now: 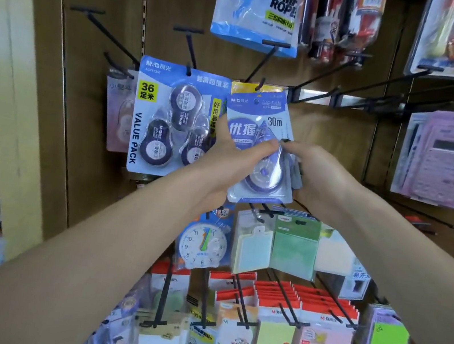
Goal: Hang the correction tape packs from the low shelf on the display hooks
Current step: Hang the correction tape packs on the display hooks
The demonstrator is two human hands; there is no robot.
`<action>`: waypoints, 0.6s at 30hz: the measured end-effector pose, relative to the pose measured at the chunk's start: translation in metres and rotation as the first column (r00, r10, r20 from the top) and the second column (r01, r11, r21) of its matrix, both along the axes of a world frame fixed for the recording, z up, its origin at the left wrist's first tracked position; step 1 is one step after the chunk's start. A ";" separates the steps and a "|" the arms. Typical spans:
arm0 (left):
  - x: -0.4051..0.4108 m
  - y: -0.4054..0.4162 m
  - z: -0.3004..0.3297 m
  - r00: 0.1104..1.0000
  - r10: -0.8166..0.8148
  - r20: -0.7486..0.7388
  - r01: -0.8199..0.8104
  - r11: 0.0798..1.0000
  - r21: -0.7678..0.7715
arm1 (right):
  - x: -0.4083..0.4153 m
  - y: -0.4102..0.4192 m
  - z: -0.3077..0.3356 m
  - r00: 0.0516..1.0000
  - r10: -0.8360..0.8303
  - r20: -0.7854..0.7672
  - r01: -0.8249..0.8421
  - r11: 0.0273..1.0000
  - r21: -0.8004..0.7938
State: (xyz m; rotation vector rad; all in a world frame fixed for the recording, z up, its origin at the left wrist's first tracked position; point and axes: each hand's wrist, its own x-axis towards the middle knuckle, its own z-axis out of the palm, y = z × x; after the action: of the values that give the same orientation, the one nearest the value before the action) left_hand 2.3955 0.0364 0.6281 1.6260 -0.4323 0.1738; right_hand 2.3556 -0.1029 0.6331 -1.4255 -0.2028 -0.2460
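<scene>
Brown pegboard wall [327, 158] with black hooks [193, 52] carrying hanging correction tape packs [168, 120], sticky notes [294, 246]

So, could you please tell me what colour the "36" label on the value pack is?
Yellow with black print, on the value pack, clearest in the head view.

Brown slotted back panel [327, 158]; beige shelving unit [25, 78] left.
</scene>
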 end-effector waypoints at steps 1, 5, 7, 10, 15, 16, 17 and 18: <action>0.004 -0.001 0.001 1.000 0.000 -0.019 0.000 1.000 -0.020 | 0.002 0.000 0.000 1.000 -0.001 -0.007 0.001 1.000 0.010; 0.014 -0.010 0.005 0.996 0.054 -0.069 -0.056 0.998 -0.024 | 0.012 0.001 0.001 0.999 0.009 -0.039 -0.008 0.999 0.043; 0.020 -0.013 0.007 0.992 0.078 -0.095 -0.080 0.997 -0.013 | 0.018 0.000 0.002 0.998 0.010 -0.065 -0.006 0.999 0.052; 0.028 -0.017 0.012 0.987 0.078 -0.141 -0.082 0.996 -0.023 | 0.030 -0.002 0.005 0.995 0.020 -0.094 -0.015 0.999 0.051; 0.046 -0.027 0.021 0.980 0.068 -0.188 -0.087 0.991 -0.098 | 0.055 -0.005 0.011 0.991 0.003 -0.132 0.001 0.999 0.032; 0.047 -0.029 0.023 0.977 0.069 -0.202 -0.090 0.991 -0.098 | 0.060 -0.005 0.012 0.991 -0.011 -0.136 0.016 0.999 0.036; 0.049 -0.030 0.025 0.975 0.066 -0.211 -0.089 0.991 -0.100 | 0.065 -0.004 0.013 0.990 -0.024 -0.142 0.029 0.999 0.034; 0.052 -0.031 0.026 0.971 0.064 -0.230 -0.089 0.991 -0.099 | 0.069 -0.002 0.015 0.988 -0.042 -0.146 0.045 0.999 0.021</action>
State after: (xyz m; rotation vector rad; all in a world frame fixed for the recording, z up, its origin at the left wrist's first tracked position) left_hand 2.4470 0.0049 0.6536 1.5352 -0.1817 0.0672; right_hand 2.4250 -0.1048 0.6477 -1.4187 -0.0492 -0.1788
